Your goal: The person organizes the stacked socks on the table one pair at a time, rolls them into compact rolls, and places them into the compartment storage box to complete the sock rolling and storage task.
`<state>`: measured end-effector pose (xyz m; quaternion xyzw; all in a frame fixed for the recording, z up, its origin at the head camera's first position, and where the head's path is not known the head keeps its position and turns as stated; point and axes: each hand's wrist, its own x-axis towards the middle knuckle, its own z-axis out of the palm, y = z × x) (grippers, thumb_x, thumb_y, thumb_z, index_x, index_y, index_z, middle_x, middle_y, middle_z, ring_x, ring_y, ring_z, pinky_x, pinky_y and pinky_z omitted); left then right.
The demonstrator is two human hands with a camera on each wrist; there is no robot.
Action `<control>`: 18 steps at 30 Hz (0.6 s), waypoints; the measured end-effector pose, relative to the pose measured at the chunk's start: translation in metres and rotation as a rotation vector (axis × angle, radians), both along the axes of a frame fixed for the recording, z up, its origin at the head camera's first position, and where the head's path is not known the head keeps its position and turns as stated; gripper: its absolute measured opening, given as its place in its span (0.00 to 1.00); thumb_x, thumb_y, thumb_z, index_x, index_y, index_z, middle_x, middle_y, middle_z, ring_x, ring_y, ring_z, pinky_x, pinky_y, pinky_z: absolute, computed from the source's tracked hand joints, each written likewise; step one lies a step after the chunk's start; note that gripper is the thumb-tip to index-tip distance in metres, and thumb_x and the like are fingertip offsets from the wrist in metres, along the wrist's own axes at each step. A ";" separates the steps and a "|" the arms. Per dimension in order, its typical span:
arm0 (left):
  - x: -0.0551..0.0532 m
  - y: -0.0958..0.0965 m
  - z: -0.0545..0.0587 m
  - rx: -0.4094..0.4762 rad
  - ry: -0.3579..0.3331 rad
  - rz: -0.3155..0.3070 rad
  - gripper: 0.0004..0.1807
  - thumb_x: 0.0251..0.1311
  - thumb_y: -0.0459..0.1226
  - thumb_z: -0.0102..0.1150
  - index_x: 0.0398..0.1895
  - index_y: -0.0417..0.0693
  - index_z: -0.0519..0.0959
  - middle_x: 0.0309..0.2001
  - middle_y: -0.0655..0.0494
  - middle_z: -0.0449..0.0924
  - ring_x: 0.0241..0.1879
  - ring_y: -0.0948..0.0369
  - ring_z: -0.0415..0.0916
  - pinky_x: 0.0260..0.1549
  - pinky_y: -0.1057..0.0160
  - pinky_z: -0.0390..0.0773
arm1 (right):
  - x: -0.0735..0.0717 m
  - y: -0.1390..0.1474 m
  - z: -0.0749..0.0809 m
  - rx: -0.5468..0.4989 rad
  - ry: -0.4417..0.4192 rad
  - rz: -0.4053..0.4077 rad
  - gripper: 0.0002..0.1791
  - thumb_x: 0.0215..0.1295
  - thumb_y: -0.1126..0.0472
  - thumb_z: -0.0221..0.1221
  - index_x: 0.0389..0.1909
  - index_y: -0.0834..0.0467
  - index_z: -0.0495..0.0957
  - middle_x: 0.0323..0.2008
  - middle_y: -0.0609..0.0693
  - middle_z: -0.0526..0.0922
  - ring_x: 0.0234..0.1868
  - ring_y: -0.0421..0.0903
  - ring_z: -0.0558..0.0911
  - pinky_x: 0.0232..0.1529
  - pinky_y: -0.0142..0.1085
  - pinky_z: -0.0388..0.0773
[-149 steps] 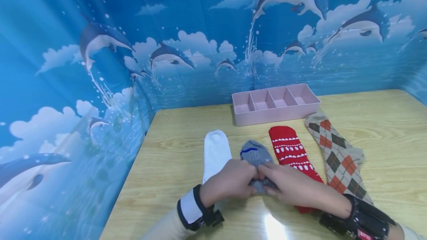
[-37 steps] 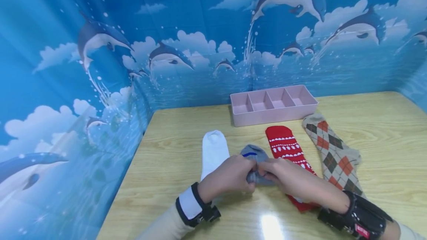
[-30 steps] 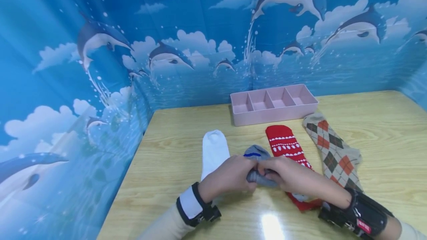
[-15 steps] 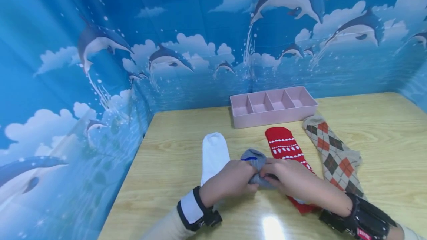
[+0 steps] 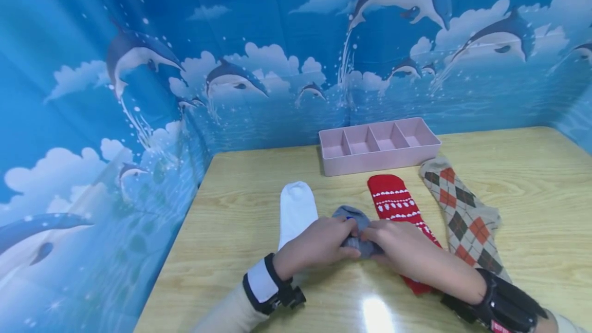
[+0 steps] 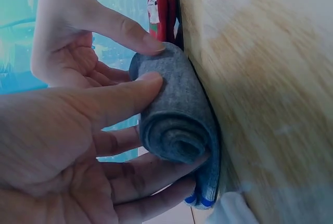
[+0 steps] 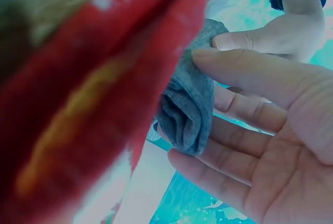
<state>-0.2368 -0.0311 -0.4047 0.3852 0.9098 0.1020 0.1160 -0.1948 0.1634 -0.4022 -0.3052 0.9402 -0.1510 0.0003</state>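
With the fingers (image 6: 119, 96) of the left hand (image 5: 319, 243), pinching one end of the coiled gray sock (image 6: 177, 91): thumb on the outside of the roll, other fingers behind and below. With those of the right hand (image 5: 400, 245), pinching the opposite end in much the same manner, thumb tip close to the left one. In between, low over the tabletop (image 5: 245, 184) on the person's side: the sock itself, rolled at the near end, flat toward the far end with its blue mark (image 6: 207, 202).

Judging by the spiral in the left wrist view, partway through rolling up, with a short flat stretch apparently left over. Seems to call next for turning the coil forward over that stretch, with even pressure from both sides. Looks looser at the right end, so possibly prone to skewing.

Just left of the left hand: white sock (image 5: 298, 215), flat, near end hidden behind hand and wrist. On the other side, passing beneath the right hand: red sock (image 5: 398, 202), close enough to hamper turning, perhaps, and blocking much of the right wrist view. Farther right, flat: argyle sock (image 5: 467, 209), far end by a corner of the four-compartment pink box (image 5: 370, 161); touching or not, cannot tell. Behind everything, dolphin backdrop (image 5: 277, 109).
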 end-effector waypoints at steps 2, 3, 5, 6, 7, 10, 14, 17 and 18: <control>0.001 0.000 0.000 -0.008 0.015 -0.006 0.17 0.66 0.50 0.65 0.49 0.51 0.79 0.41 0.61 0.83 0.36 0.68 0.77 0.36 0.72 0.75 | 0.000 -0.001 -0.001 0.009 0.004 -0.009 0.20 0.51 0.60 0.76 0.46 0.54 0.85 0.41 0.49 0.88 0.40 0.45 0.87 0.37 0.40 0.84; 0.001 0.000 0.000 -0.011 0.022 -0.010 0.16 0.66 0.50 0.65 0.48 0.51 0.79 0.40 0.61 0.83 0.35 0.69 0.76 0.35 0.72 0.74 | 0.001 -0.002 -0.002 0.013 0.008 -0.012 0.20 0.50 0.61 0.76 0.46 0.54 0.85 0.41 0.48 0.88 0.40 0.45 0.87 0.37 0.40 0.84; 0.001 0.000 0.000 -0.014 0.030 -0.018 0.15 0.66 0.50 0.65 0.47 0.51 0.78 0.37 0.62 0.83 0.33 0.69 0.76 0.33 0.72 0.73 | 0.001 -0.004 -0.003 0.021 0.019 -0.018 0.21 0.50 0.61 0.77 0.47 0.54 0.84 0.41 0.49 0.87 0.40 0.45 0.87 0.37 0.39 0.84; 0.001 0.001 0.000 -0.015 0.035 -0.021 0.15 0.66 0.49 0.64 0.46 0.51 0.78 0.36 0.62 0.83 0.31 0.69 0.75 0.32 0.72 0.73 | 0.001 -0.004 -0.003 0.026 0.028 -0.018 0.21 0.50 0.61 0.77 0.47 0.54 0.84 0.41 0.49 0.87 0.40 0.45 0.87 0.36 0.39 0.84; 0.001 0.001 -0.001 -0.017 0.040 -0.024 0.15 0.67 0.49 0.64 0.46 0.51 0.78 0.35 0.62 0.82 0.31 0.69 0.75 0.31 0.72 0.73 | 0.001 -0.004 -0.004 0.033 0.044 -0.014 0.22 0.50 0.61 0.77 0.47 0.54 0.84 0.41 0.49 0.86 0.39 0.45 0.87 0.36 0.39 0.84; 0.001 0.001 -0.001 -0.017 0.046 -0.032 0.15 0.67 0.49 0.64 0.47 0.50 0.78 0.34 0.62 0.82 0.30 0.68 0.75 0.30 0.71 0.73 | 0.002 -0.004 -0.005 0.045 0.114 0.003 0.23 0.48 0.61 0.78 0.47 0.55 0.85 0.39 0.48 0.84 0.37 0.43 0.84 0.34 0.36 0.82; 0.001 0.001 -0.001 -0.008 0.032 -0.030 0.15 0.68 0.49 0.63 0.49 0.50 0.78 0.38 0.60 0.84 0.34 0.67 0.80 0.34 0.70 0.77 | 0.003 -0.004 -0.006 0.050 0.189 0.022 0.23 0.46 0.61 0.78 0.47 0.55 0.86 0.37 0.46 0.81 0.36 0.40 0.80 0.33 0.34 0.79; 0.002 0.001 0.000 0.002 0.018 -0.024 0.16 0.68 0.48 0.63 0.50 0.50 0.78 0.41 0.59 0.85 0.38 0.66 0.82 0.37 0.71 0.78 | 0.004 -0.005 -0.007 0.062 0.220 0.036 0.22 0.46 0.61 0.78 0.45 0.56 0.85 0.36 0.46 0.81 0.36 0.41 0.80 0.34 0.35 0.80; 0.002 0.001 0.000 0.005 0.016 -0.022 0.16 0.67 0.48 0.64 0.51 0.50 0.78 0.41 0.59 0.86 0.38 0.66 0.82 0.37 0.71 0.78 | 0.004 -0.006 -0.007 0.069 0.227 0.040 0.21 0.46 0.61 0.78 0.44 0.56 0.85 0.35 0.46 0.81 0.36 0.41 0.80 0.34 0.36 0.81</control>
